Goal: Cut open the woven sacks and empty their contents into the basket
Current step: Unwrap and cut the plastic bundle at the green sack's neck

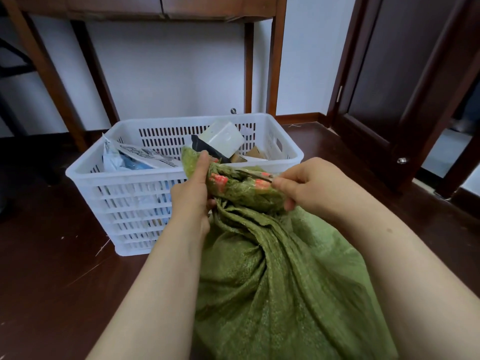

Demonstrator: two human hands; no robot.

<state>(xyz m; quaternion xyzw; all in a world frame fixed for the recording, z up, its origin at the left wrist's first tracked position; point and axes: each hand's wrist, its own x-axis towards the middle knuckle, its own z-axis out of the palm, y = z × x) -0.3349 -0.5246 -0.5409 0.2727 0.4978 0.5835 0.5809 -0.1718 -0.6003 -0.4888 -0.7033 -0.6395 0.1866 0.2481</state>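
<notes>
A full green woven sack [280, 281] stands on the floor between my forearms, its neck twisted and wrapped in clear tape over red print. My left hand [193, 193] grips the left side of the bunched neck, thumb up along the cloth. My right hand [309, 183] has its fingers curled and holds a thin dark blade [259, 176] that lies against the taped neck; the rest of the tool is hidden in the hand. Just behind the sack stands the white slotted plastic basket [85, 175], which holds a white box [223, 137], printed parcels [137, 157] and small cardboard boxes.
The dark wooden floor [52, 268] lies all around. Wooden table legs [275, 61] rise behind the basket against a white wall. A dark wooden door [389, 87] with a small metal knob stands at the right.
</notes>
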